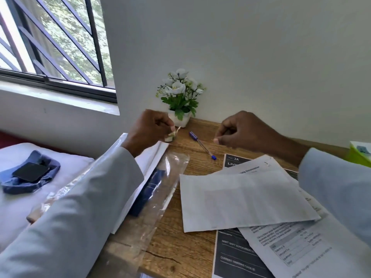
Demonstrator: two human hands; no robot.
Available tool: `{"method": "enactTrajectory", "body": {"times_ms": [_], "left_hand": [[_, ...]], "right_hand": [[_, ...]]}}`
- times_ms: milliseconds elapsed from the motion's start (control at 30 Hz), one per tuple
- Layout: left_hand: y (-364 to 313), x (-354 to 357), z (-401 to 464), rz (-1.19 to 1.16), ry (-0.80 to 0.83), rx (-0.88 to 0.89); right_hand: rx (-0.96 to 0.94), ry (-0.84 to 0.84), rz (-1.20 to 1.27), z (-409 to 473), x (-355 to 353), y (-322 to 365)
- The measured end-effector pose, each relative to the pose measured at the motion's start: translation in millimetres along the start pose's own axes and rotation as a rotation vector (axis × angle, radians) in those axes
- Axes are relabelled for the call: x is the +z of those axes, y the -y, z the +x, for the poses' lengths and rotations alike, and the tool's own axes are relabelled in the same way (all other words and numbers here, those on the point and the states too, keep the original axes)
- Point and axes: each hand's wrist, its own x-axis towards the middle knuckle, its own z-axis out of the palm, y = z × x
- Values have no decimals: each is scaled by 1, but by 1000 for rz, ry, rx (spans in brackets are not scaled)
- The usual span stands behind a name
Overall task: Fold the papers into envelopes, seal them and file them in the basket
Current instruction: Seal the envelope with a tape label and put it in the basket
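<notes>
Nearest, on the right, printed papers [291, 245] lie in a loose pile on the wooden bench [176, 247], w/ a plain white envelope [241, 199] flat on top of them. It looks thin, light and bendy, so it should slide easily; best to pinch it at a corner or a long edge, not the middle. On the left, a clear plastic sleeve [160, 195] holds more white envelopes and hangs over the bench's near-left edge (it looks slippery and could slip off). A bed with a blue cloth sits further left, just beside the bench.

Further back, both hands are raised over the far part of the bench. The left hand [148, 131] has its grip pinched shut on a small pale strip [175, 133], prob. peel-off seal paper. The right hand [243, 131] is curled, thumb to fingers; I cannot tell if it holds anything. A blue pen [201, 145] lies between them, and a small flower pot [180, 119] stands at the wall.

Bare wood in the middle gives room to fold. No basket is clear to see.
</notes>
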Motion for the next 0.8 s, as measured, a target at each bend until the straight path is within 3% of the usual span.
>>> {"method": "enactTrajectory", "body": {"times_ms": [133, 233, 400, 800], "left_hand": [[31, -15, 10, 227, -168, -69], [43, -13, 14, 304, -101, -74], [52, -2, 24, 394, -30, 71], [62, 4, 25, 542, -68, 177]], "right_hand": [[-128, -42, 25, 44, 34, 8], [-168, -85, 27, 70, 62, 10], [-210, -127, -1, 98, 94, 11], [-213, -114, -11, 109, 111, 7]]}}
